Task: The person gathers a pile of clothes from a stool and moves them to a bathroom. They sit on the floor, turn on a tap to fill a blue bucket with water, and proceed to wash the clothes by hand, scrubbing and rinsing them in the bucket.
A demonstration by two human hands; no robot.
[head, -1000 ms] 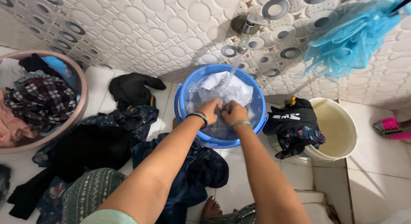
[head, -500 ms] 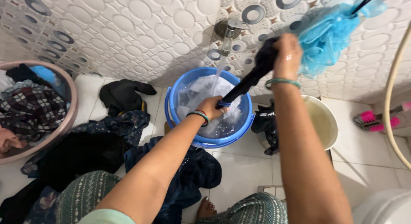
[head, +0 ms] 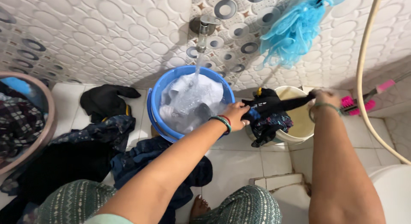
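My left hand [head: 235,111] and my right hand [head: 324,98] each grip one end of a wet black garment [head: 274,104], stretched between them over the rim of the cream bucket [head: 299,121]. Other dark clothes hang on that bucket's near edge. To the left stands a blue bucket [head: 156,104] full of water and white cloth [head: 188,93]. A wall tap [head: 204,26] pours a stream of water into it. My left wrist wears bangles, and my right wrist wears a green one.
Dark clothes [head: 107,102] lie in heaps on the white tiled floor at left. A pink tub [head: 45,121] of laundry sits at far left. A blue mesh sponge [head: 293,29] hangs on the wall. A pink brush [head: 359,105] and a hose [head: 364,74] are at right.
The black garment was pulled up out of the blue bucket by my right hand, then carried right and down to the cream bucket. My left hand followed to the blue bucket's right rim.
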